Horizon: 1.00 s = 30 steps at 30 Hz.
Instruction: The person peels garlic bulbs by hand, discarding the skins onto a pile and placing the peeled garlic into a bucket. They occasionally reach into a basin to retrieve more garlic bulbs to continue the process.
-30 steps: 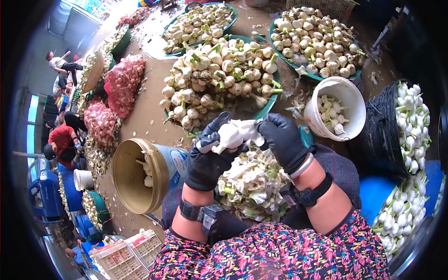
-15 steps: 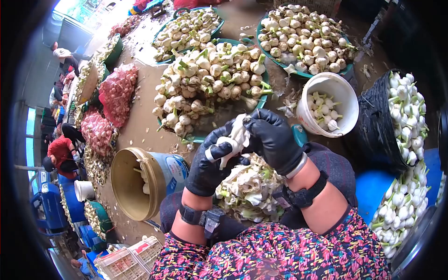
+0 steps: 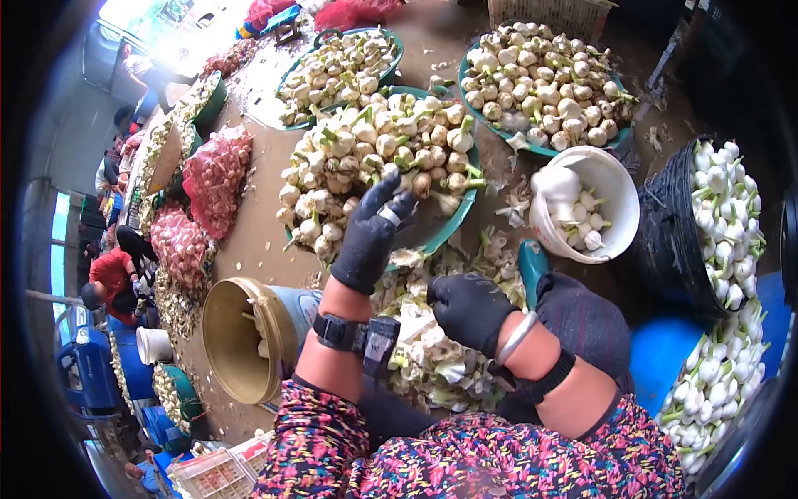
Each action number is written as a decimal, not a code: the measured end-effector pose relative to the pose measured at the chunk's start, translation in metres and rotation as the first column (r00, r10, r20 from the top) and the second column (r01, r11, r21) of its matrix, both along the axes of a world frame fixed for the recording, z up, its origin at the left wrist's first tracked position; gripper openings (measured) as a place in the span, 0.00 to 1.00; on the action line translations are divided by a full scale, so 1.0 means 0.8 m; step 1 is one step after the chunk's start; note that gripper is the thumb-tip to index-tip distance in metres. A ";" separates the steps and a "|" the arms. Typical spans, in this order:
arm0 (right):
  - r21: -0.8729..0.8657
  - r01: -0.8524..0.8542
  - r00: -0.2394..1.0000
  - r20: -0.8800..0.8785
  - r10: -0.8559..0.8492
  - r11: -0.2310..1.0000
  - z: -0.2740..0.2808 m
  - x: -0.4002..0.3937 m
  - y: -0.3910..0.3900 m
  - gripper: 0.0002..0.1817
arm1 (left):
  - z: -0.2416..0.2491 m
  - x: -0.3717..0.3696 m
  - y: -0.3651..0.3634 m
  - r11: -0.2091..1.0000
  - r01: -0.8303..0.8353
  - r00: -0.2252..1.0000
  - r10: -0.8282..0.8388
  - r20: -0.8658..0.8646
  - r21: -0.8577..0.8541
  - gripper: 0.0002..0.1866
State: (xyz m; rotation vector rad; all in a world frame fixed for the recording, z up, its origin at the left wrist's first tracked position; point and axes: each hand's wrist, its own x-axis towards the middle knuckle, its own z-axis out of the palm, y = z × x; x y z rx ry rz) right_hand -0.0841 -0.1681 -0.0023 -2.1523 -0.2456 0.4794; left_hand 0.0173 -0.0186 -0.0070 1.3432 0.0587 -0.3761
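My left hand (image 3: 371, 237), in a black glove with a white band on one finger, reaches over the front edge of a green basin (image 3: 472, 218) heaped with garlic bulbs (image 3: 357, 141). Its fingers are stretched out with nothing in them. My right hand (image 3: 475, 312), also black-gloved, is closed above a heap of garlic peelings (image 3: 440, 358) in my lap; whatever it may hold is hidden. A blurred white garlic bulb (image 3: 557, 183) appears at the left rim of a white bucket (image 3: 619, 237), above several peeled bulbs (image 3: 586, 224) inside.
Two more basins of garlic, one at the right (image 3: 619, 137), stand behind. A black tub (image 3: 665, 224) full of peeled bulbs is at my right. An overturned yellowish bucket (image 3: 237, 349) lies left, near pink net sacks (image 3: 218, 179). Other people (image 3: 112, 279) work at far left.
My hands have parted: the left moved forward to the basin, the right dropped over the peelings. The bulb they both held has left them, and a blurred bulb shows at the white bucket.
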 end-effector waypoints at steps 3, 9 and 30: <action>0.193 0.080 0.996 0.022 -0.086 0.978 0.025 0.006 -0.006 0.10 | -0.064 0.052 0.048 0.691 0.010 0.853 -0.383 0.354 0.722 0.22; 0.156 0.138 0.984 0.094 -0.154 0.978 0.023 0.016 0.001 0.17 | -0.099 0.169 0.047 -0.043 -0.291 0.754 -0.625 0.202 0.956 0.31; 0.745 0.207 0.878 0.144 -0.456 0.634 0.000 0.026 0.022 0.26 | 0.060 -0.062 0.042 0.967 0.168 0.985 -0.170 0.010 -0.190 0.21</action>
